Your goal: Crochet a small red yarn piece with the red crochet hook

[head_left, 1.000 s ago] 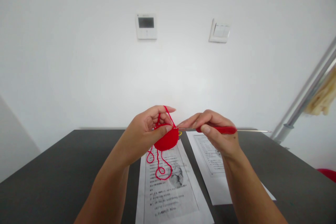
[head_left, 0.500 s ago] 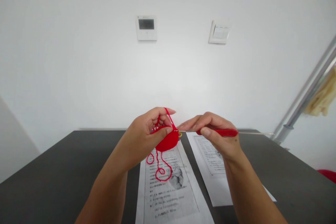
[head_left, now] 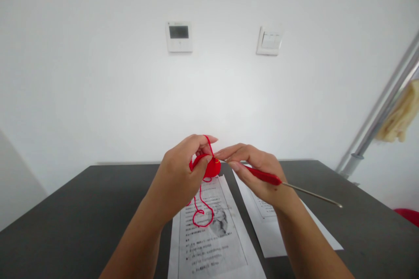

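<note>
A small red crocheted piece (head_left: 213,168) is pinched between the thumb and fingers of my left hand (head_left: 183,168). Red yarn (head_left: 209,143) runs over my raised left index finger down to the piece, and more of it hangs in loops (head_left: 203,226) in front of a printed sheet. My right hand (head_left: 258,170) grips a crochet hook by its red handle (head_left: 265,176). The hook's working tip meets the piece near my left thumb, though the fingers hide its exact place. Its other metal end points right and down. A bit of yellow shows on the piece.
Two printed sheets, one at the middle (head_left: 216,257) and one to its right (head_left: 273,244), lie on the dark table (head_left: 65,218). Behind stands a white wall with a control panel (head_left: 179,37) and a switch (head_left: 269,41). A metal pole (head_left: 373,133) is at right.
My right hand has tilted the hook, so its rear end now points down and right. The red piece has turned and looks smaller, more covered by my left hand. The view has shifted slightly.
</note>
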The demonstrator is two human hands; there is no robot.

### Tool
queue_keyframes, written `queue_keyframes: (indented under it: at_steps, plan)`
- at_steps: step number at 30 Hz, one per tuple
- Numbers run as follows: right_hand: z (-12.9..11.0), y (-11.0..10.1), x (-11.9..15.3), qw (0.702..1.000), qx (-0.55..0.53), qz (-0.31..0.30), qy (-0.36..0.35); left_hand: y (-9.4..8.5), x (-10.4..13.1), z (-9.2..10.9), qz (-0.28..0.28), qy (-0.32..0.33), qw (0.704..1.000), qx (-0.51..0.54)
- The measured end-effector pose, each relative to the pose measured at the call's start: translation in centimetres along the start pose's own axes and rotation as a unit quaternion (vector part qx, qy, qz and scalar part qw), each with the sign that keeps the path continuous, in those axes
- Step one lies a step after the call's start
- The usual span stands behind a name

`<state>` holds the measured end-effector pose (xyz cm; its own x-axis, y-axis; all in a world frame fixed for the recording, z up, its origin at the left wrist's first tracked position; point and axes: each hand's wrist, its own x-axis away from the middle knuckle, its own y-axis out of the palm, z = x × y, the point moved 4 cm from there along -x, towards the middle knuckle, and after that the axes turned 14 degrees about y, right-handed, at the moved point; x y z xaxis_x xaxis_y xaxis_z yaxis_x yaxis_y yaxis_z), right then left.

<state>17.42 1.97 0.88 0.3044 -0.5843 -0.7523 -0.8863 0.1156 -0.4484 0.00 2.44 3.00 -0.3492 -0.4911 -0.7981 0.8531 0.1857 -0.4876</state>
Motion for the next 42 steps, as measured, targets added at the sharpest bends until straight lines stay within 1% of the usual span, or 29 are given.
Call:
queue_keyframes:
  at_steps: [3,5,7,9,11,15,19,22,25,28,30,31,32,33,35,36,38,40,42]
  plan:
    - [-0.4,0.7,-0.3,0.995,0.060,0.029,-0.075,0.3,0.0,0.5,-0.004,0.027,0.999,-0.017]
    - [-0.4,0.8,-0.4,0.991,0.069,0.060,-0.102,0.2,0.0,0.5,0.007,0.028,0.999,-0.019]
    - [-0.3,0.7,-0.3,0.986,0.076,0.092,-0.117,-0.1,0.0,0.4,0.030,0.013,0.999,-0.013]
    - [-0.3,0.4,-0.1,0.980,0.095,0.120,-0.130,-0.2,0.0,0.1,0.049,-0.015,0.999,0.004]
    - [-0.4,0.3,0.0,0.973,0.115,0.137,-0.147,-0.1,0.0,-0.3,0.058,-0.046,0.996,0.046]
    - [-0.5,0.6,0.1,0.967,0.125,0.135,-0.176,0.5,0.2,-1.2,0.070,-0.086,0.982,0.154]
    - [-0.2,0.9,-0.1,0.975,0.103,0.103,-0.168,0.5,0.1,-1.7,0.087,-0.102,0.967,0.216]
    - [0.0,0.7,-0.2,0.979,0.086,0.094,-0.157,0.4,-0.2,-2.3,0.093,-0.122,0.944,0.293]
    - [0.1,0.8,-0.2,0.974,0.092,0.097,-0.182,0.8,-0.3,-3.2,0.077,-0.167,0.900,0.395]
    - [0.5,1.3,0.0,0.958,0.128,0.128,-0.224,1.7,-0.3,-3.9,0.070,-0.216,0.851,0.474]
    - [1.0,1.8,0.1,0.946,0.150,0.165,-0.235,2.4,-0.3,-4.0,0.081,-0.232,0.831,0.498]
    - [1.3,2.1,0.1,0.942,0.156,0.185,-0.231,2.7,-0.3,-4.0,0.091,-0.231,0.832,0.497]
    - [1.5,2.4,0.1,0.940,0.161,0.203,-0.221,2.9,-0.3,-3.9,0.106,-0.222,0.840,0.483]
    - [1.8,2.6,0.0,0.940,0.165,0.216,-0.206,3.0,-0.3,-3.9,0.124,-0.205,0.859,0.453]
    - [2.0,3.0,-0.2,0.942,0.175,0.227,-0.176,2.8,-0.3,-3.9,0.150,-0.157,0.906,0.364]
    - [1.9,3.1,-0.3,0.944,0.180,0.225,-0.163,2.7,-0.3,-4.0,0.152,-0.134,0.926,0.319]
    - [1.5,2.9,-0.5,0.952,0.178,0.209,-0.139,2.3,-0.4,-4.4,0.139,-0.105,0.951,0.257]
    - [1.0,2.4,-0.7,0.965,0.153,0.183,-0.104,2.0,-0.4,-5.0,0.120,-0.096,0.964,0.217]
    - [0.7,1.9,-0.8,0.981,0.110,0.151,-0.048,1.5,-0.5,-5.6,0.110,-0.090,0.974,0.176]
